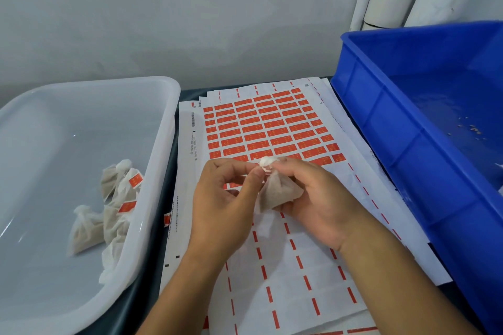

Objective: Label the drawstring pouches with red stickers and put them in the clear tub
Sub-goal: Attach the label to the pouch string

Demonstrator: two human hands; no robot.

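A small beige drawstring pouch point(276, 194) is held above the sticker sheet point(272, 128), whose upper half carries rows of red stickers. My right hand point(313, 204) cradles the pouch body with curled fingers. My left hand point(226, 198) pinches the gathered white top of the pouch between thumb and forefinger. The clear tub point(163, 144) stands at the left and holds several pouches point(109, 212), two showing red stickers.
A blue crate point(424, 122) stands at the right, tilted, with crumbs inside and a bit of white at its right edge. More sheets lie under the top one. A loose red sticker point(166, 219) lies by the tub. A wall rises behind.
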